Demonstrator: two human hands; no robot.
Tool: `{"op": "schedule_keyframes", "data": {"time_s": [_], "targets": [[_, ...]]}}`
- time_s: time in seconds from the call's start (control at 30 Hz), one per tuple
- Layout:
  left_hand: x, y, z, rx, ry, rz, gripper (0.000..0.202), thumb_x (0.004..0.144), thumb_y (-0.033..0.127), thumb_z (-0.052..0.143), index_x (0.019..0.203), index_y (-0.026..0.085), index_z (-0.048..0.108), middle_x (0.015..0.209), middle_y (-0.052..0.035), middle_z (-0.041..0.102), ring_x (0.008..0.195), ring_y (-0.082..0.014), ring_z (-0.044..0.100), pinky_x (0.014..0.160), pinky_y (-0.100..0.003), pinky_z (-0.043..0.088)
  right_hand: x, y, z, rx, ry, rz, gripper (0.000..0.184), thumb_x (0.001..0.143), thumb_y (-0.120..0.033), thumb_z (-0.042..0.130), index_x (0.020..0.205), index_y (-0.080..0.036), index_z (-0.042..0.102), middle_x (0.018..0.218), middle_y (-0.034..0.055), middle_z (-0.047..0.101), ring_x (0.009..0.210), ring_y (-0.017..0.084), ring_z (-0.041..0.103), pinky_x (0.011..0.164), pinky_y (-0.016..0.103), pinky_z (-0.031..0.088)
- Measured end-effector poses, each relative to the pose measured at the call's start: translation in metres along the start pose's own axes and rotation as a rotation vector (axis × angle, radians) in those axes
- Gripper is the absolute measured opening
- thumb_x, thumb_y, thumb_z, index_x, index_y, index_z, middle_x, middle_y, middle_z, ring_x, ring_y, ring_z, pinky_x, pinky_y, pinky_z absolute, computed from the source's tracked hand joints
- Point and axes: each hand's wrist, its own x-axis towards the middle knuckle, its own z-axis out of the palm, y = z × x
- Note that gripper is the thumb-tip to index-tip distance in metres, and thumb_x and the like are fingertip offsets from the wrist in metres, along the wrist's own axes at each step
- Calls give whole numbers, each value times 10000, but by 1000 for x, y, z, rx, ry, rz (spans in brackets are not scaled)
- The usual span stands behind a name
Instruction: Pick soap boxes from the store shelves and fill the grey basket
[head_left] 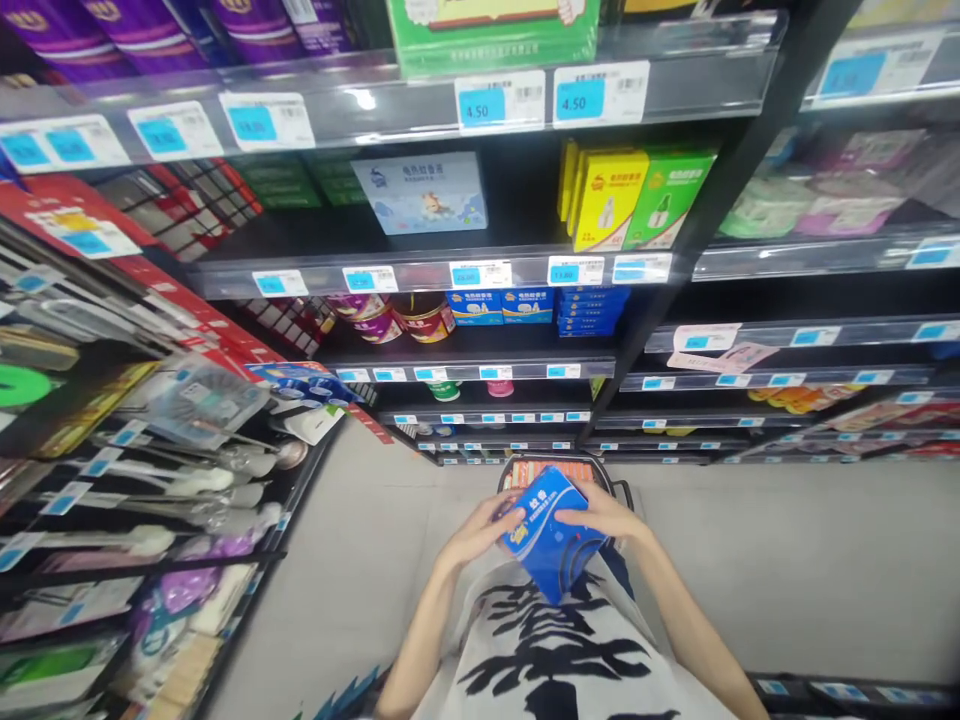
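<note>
Between my two hands is a blue box of mosquito coils [551,535], held tilted in front of my body with its printed face up. My left hand [486,527] grips its left side, thumb on the front. On the upper right side my right hand [602,510] closes on it, thumb also across the front; the fingers behind the box are hidden. Just beyond the box is a dark-rimmed basket or cart [616,470] with orange-and-white packets [517,470] in it, partly covered by my hands and the box.
Store shelves [450,345] with price tags stand ahead, holding a light blue box [421,193], yellow boxes [609,200], a green box [667,198] and stacked blue boxes [590,312]. To the left, a rack holds hanging packaged brushes [172,480]. Grey floor [360,560] lies around me.
</note>
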Motion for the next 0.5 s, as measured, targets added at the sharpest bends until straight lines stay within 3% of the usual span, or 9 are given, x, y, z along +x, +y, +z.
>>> {"op": "schedule_keyframes", "data": {"time_s": [0.07, 0.13, 0.33, 0.5], "targets": [[6, 8, -2, -37, -124, -65, 592, 860, 546, 759, 1322, 185, 679, 1259, -127, 733, 1139, -319, 698, 986, -398, 562, 2, -8, -2, -46, -9, 18, 641, 621, -512, 924, 1154, -198, 755, 1093, 62, 786, 1011, 300, 737, 921, 407, 606], [15, 11, 0, -109, -161, -134, 629, 824, 518, 805, 1351, 205, 661, 1272, -120, 734, 1124, -322, 709, 966, -393, 569, 4, -13, -2, -60, 1, 37, 604, 593, -490, 934, 1101, -202, 777, 1045, 53, 792, 974, 296, 735, 912, 407, 602], [38, -3, 14, -97, -3, -128, 570, 783, 450, 857, 1244, 168, 674, 1175, -128, 760, 1026, -314, 733, 904, -381, 570, 7, 3, -9, 48, 55, -18, 514, 763, -531, 819, 1142, -189, 760, 1085, 54, 772, 1005, 253, 713, 910, 360, 575], [39, -14, 24, -107, 111, -156, 589, 802, 465, 830, 1283, 172, 659, 1153, -127, 767, 1059, -338, 724, 963, -428, 553, -3, 46, -12, 360, 287, 108, 523, 787, -640, 751, 1076, -204, 764, 1184, 67, 754, 1114, 258, 693, 980, 355, 554]]}}
